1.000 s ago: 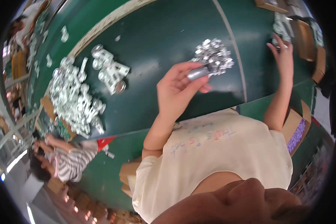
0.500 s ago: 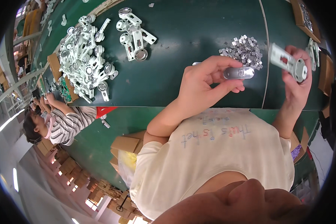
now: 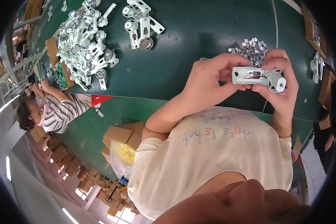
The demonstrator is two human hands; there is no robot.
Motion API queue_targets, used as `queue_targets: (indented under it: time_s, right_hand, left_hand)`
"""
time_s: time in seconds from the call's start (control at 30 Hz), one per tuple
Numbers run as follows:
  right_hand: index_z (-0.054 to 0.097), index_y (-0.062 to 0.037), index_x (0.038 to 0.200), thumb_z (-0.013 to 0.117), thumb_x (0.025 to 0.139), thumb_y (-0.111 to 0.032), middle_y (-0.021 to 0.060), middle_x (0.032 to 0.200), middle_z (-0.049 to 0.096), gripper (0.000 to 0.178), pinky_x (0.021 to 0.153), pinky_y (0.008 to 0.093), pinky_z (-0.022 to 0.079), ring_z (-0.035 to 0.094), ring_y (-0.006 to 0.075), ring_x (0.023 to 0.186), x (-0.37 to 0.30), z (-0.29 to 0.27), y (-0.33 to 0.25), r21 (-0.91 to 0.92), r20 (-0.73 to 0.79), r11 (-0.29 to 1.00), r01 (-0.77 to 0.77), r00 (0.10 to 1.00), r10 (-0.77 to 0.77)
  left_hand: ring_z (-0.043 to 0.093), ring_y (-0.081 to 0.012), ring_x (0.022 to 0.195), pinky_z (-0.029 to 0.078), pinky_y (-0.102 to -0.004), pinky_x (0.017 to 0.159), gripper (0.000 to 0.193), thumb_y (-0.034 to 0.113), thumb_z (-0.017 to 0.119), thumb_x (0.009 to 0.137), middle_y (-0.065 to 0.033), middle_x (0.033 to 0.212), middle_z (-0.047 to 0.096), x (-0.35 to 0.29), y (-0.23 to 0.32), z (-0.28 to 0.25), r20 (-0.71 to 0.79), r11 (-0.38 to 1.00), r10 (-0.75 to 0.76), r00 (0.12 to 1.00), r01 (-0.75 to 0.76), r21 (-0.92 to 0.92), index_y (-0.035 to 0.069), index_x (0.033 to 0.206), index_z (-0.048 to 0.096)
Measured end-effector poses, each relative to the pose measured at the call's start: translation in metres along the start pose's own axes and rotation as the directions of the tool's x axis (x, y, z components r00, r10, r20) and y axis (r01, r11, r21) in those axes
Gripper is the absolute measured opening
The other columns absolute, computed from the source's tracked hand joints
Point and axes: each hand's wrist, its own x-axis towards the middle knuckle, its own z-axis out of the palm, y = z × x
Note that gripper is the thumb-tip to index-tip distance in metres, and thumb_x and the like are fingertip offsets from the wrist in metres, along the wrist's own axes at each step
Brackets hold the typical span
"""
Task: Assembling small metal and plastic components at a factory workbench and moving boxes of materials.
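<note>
A white plastic housing [image 3: 242, 78], a rectangular body with a round ring at one end and thin red and dark wires in its opening, is held level before my chest. My right hand [image 3: 282, 74] grips it around the ring end. With fingers and thumb closed, my left hand [image 3: 212, 78] holds its other end. The silver oval piece seen earlier in that hand is now hidden, perhaps behind the housing. Just beyond the hands lies a heap of small shiny metal parts [image 3: 254, 50]. A piece of another light part [image 3: 204, 59] peeks out behind my left wrist.
A large pile of similar white housings [image 3: 84, 48] covers the table's left, with a smaller group [image 3: 143, 26] beside it. Cardboard boxes [image 3: 313, 30] and stacked white parts [image 3: 317, 69] stand at right. A co-worker in a striped top [image 3: 69, 112] sits at far left.
My right hand has swung the housing leftward and brought it to my left hand, covering the silver oval piece. The whole view has shifted slightly.
</note>
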Motion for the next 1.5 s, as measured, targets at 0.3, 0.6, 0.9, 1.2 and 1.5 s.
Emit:
queue_targets:
  time_s: [0.3,0.6,0.9,1.2,1.5]
  right_hand:
    - [0.055,-0.0005,0.087,0.08,0.058,-0.011,0.0103,0.092,0.05,0.04,0.072,0.0259,0.039,0.049,0.0169,0.082,-0.001,0.0,0.002,-0.001,-0.002,0.996,-0.09,0.996,0.09]
    - [0.055,-0.0003,0.087,0.08,0.058,-0.012,0.0107,0.091,0.05,0.041,0.07,0.0262,0.04,0.049,0.0177,0.081,-0.005,-0.001,0.001,-0.052,-0.014,0.997,-0.064,0.998,0.063]
    - [0.055,0.0004,0.087,0.08,0.056,-0.01,0.0114,0.09,0.05,0.041,0.068,0.0257,0.041,0.05,0.0177,0.079,-0.006,-0.001,0.001,-0.077,-0.022,0.995,-0.057,0.998,0.056]
    - [0.055,0.0008,0.086,0.079,0.057,-0.008,0.0105,0.091,0.05,0.039,0.071,0.0256,0.039,0.049,0.0165,0.081,-0.007,-0.001,0.005,-0.018,-0.023,0.993,-0.117,0.993,0.117]
    - [0.055,0.0007,0.086,0.08,0.057,-0.01,0.0099,0.092,0.049,0.039,0.071,0.0251,0.039,0.048,0.0158,0.081,-0.008,-0.003,0.005,-0.004,-0.023,0.992,-0.129,0.991,0.129]
  left_hand:
    - [0.062,-0.0175,0.087,0.055,-0.0275,0.073,0.034,-0.011,0.062,0.074,-0.0122,0.099,0.061,0.0,0.003,-0.001,0.067,0.996,-0.091,0.994,0.092,-0.017,-0.006,0.106,0.053]
    - [0.062,-0.0181,0.086,0.054,-0.0261,0.073,0.034,-0.01,0.062,0.074,-0.0127,0.098,0.061,0.0,0.006,0.001,0.083,0.991,-0.131,0.988,0.133,-0.028,-0.007,0.107,0.052]
    - [0.063,-0.0177,0.084,0.054,-0.0259,0.072,0.033,-0.01,0.06,0.076,-0.0143,0.096,0.061,0.001,0.01,0.001,0.1,0.957,-0.264,0.959,0.273,-0.099,-0.007,0.108,0.051]
    - [0.063,-0.018,0.084,0.054,-0.0272,0.073,0.032,-0.01,0.06,0.076,-0.015,0.095,0.061,0.003,0.011,0.001,0.095,0.925,-0.333,0.938,0.345,-0.161,-0.008,0.106,0.051]
    - [0.063,-0.018,0.085,0.054,-0.0274,0.074,0.032,-0.01,0.061,0.076,-0.015,0.095,0.061,0.004,0.013,0.002,0.103,0.918,-0.347,0.932,0.36,-0.165,-0.008,0.106,0.051]
